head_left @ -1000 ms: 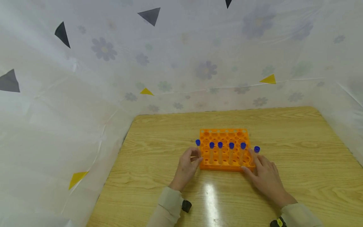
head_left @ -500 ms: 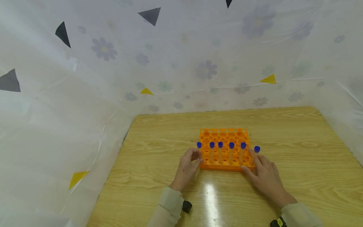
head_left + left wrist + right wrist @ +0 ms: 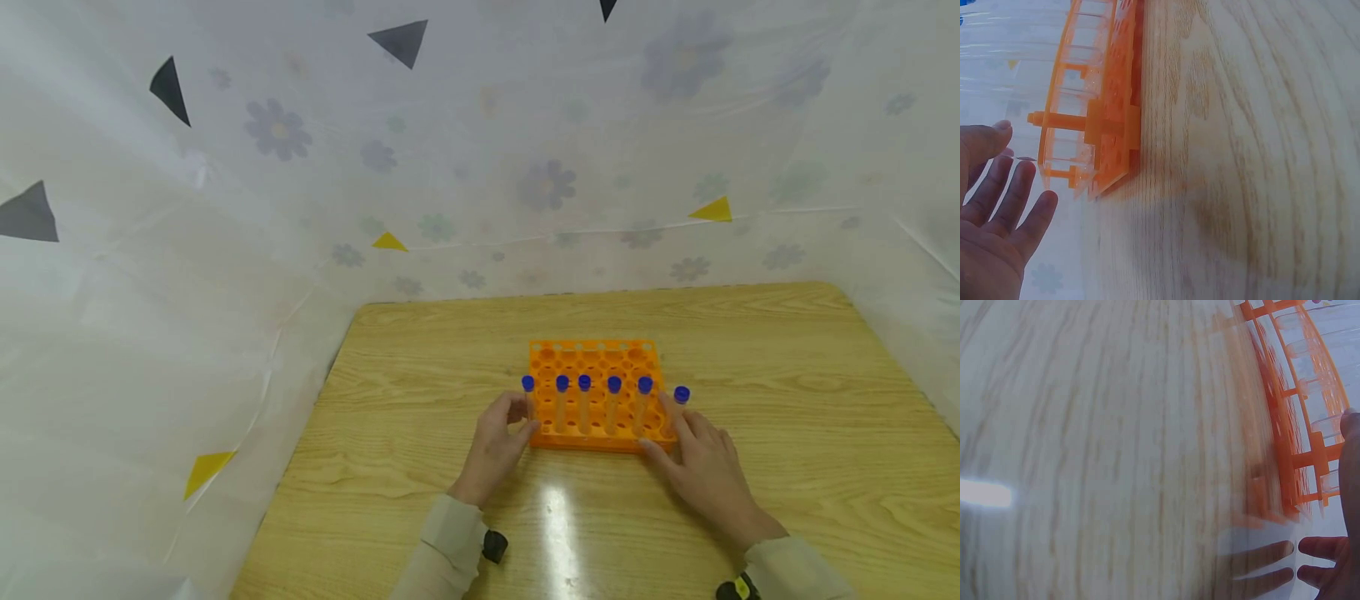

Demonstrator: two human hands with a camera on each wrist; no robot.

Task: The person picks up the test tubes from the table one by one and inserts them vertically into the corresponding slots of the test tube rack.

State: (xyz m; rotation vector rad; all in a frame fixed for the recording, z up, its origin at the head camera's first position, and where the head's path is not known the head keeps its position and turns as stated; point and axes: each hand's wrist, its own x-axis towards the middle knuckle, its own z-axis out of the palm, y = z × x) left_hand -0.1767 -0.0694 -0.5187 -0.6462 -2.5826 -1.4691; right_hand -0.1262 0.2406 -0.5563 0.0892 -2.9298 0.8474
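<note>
An orange test tube rack (image 3: 592, 445) stands on the table, with several clear blue-capped test tubes (image 3: 584, 408) upright in a row along its near side. At the rack's left end, my left hand (image 3: 491, 442) pinches the leftmost test tube (image 3: 528, 384) between thumb and index finger. The other left fingers (image 3: 1013, 194) are spread beside the rack's end. My right hand (image 3: 705, 471) grips the rack's right end, thumb at the near corner and index finger up by the top plate. A rightmost test tube (image 3: 681, 394) rises behind that hand, its lower part hidden.
The wood-grain table (image 3: 390, 467) extends around the rack. Pale flowered sheeting (image 3: 465, 150) hangs behind the table and at both sides. Yellow triangles (image 3: 391, 242) and dark ones are stuck on it. A black wrist device (image 3: 494, 546) sits at the left cuff.
The leftmost test tube in my left hand has gone down slightly, its cap now level with the neighbouring caps. My right hand stays at the rack's right end.
</note>
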